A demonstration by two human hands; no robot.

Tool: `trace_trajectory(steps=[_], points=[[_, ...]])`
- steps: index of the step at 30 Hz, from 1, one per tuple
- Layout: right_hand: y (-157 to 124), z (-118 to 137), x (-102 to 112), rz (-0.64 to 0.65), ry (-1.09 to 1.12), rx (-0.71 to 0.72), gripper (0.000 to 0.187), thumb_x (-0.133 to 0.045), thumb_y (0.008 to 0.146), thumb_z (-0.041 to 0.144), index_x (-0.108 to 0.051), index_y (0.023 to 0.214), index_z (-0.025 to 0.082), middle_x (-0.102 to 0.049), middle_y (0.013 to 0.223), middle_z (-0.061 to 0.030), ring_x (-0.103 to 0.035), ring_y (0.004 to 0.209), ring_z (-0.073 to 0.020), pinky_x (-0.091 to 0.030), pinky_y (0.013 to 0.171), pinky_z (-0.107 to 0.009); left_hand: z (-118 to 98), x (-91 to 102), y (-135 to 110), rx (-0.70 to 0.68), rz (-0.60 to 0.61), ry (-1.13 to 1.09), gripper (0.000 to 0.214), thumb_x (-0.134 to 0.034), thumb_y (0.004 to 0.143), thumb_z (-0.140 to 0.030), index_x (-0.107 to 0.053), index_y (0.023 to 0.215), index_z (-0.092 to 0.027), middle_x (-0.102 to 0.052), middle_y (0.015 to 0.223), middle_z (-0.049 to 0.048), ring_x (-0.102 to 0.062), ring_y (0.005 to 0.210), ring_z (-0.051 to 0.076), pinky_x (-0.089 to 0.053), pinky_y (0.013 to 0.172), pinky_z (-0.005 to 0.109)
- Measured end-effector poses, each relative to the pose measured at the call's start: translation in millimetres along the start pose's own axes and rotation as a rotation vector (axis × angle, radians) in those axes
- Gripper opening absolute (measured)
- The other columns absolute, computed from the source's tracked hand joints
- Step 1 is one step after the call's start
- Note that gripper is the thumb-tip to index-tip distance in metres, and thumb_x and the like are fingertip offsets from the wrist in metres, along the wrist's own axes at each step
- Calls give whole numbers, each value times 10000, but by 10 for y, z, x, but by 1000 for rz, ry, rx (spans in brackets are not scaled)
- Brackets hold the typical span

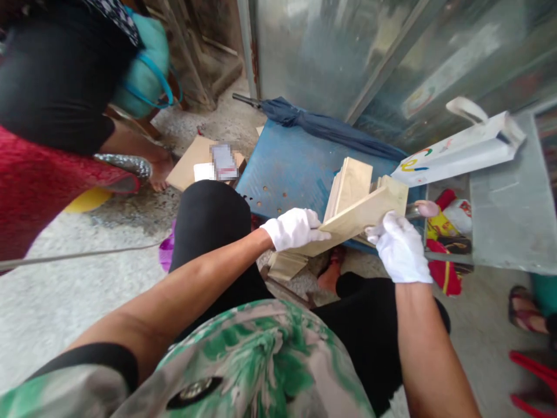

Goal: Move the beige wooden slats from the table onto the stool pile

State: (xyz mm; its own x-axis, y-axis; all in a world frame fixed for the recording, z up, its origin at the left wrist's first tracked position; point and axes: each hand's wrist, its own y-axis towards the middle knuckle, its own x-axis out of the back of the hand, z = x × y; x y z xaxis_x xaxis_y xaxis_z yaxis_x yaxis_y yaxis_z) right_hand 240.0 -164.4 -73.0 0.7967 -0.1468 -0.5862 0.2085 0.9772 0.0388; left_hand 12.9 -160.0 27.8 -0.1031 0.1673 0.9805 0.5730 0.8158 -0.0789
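Observation:
Both my hands wear white gloves. My left hand (293, 229) is closed on the left part of a thin, pale wooden board (361, 217), which is tilted over the front edge of a blue surface. At the board's lower right edge, my right hand (399, 247) has its fingers curled against it; the fingertips are partly hidden. Right behind the board stands a stack of similar wooden boards (350, 183). More thin boards (288, 264) lie low beneath my left hand. Beside my right hand juts a rounded pinkish end (426, 208) on a shiny shaft, its kind unclear.
A folded dark umbrella (331, 128) lies along the back of the blue surface (282, 157). To the right are a white paper bag (465, 151) and a grey panel (513, 203). Cardboard (191, 162) lies on the floor, left, near a seated person (56, 87).

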Motion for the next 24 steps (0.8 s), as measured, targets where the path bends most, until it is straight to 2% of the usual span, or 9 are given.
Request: trace_trajectory(steps=[3, 7, 10, 12, 14, 17, 21, 24], points=[[-232, -20, 186, 27, -26, -4, 460, -854, 560, 425, -523, 800, 214, -588, 659, 74, -604, 471, -106, -495, 415, -191, -78, -227, -112, -27, 52, -19, 467, -493, 870, -579, -702, 808, -166, -637, 767, 28, -519, 650, 118, -348, 595, 236], [-528, -105, 410, 12, -124, -31, 475, -851, 564, 441, -566, 847, 187, -594, 645, 50, -638, 479, -152, -516, 403, -214, -74, -484, -140, -41, 158, 43, 476, -512, 856, -592, -721, 828, -165, -669, 817, 45, -556, 689, 134, -366, 614, 233], [-685, -230, 507, 33, -169, -76, 473, -838, 591, 454, -574, 866, 175, -602, 667, 35, -648, 491, -168, -525, 407, -232, -23, -639, -127, 2, 280, 94, 457, -562, 823, -585, -736, 829, -162, -694, 828, 55, -581, 707, 148, -383, 615, 231], [-750, -361, 518, 81, -201, -116, 445, -819, 630, 459, -566, 863, 178, -601, 672, 33, -665, 529, -180, -542, 442, -248, 32, -719, -134, 68, 383, 46, 449, -602, 791, -582, -750, 874, -166, -711, 813, 50, -598, 706, 154, -398, 609, 228], [-782, -531, 481, 154, -240, -153, 414, -788, 674, 474, -563, 861, 180, -614, 686, 24, -680, 579, -189, -558, 493, -267, 103, -769, -156, 165, 447, -68, 447, -653, 751, -569, -753, 944, -179, -728, 822, 33, -617, 734, 158, -424, 629, 216], [-775, -829, 349, 250, -350, -206, 398, -743, 705, 512, -595, 855, 174, -636, 709, 5, -666, 592, -177, -557, 539, -285, 220, -760, -186, 276, 412, -193, 475, -728, 688, -523, -736, 1026, -190, -744, 905, 18, -638, 834, 176, -464, 706, 212], [-711, -1197, 91, 335, -511, -279, 341, -737, 699, 471, -636, 807, 164, -652, 715, -5, -640, 627, -174, -545, 602, -305, 345, -663, -186, 253, 325, -207, 507, -741, 704, -403, -684, 1156, -181, -721, 1090, 34, -649, 946, 175, -481, 799, 202], [-659, -1421, -102, 375, -634, -277, 250, -709, 734, 381, -669, 841, 159, -686, 791, -21, -649, 759, -189, -534, 724, -318, 402, -689, -171, 218, 420, -15, 375, -697, 734, -297, -718, 1090, -182, -736, 1045, 46, -668, 925, 183, -491, 809, 207]])
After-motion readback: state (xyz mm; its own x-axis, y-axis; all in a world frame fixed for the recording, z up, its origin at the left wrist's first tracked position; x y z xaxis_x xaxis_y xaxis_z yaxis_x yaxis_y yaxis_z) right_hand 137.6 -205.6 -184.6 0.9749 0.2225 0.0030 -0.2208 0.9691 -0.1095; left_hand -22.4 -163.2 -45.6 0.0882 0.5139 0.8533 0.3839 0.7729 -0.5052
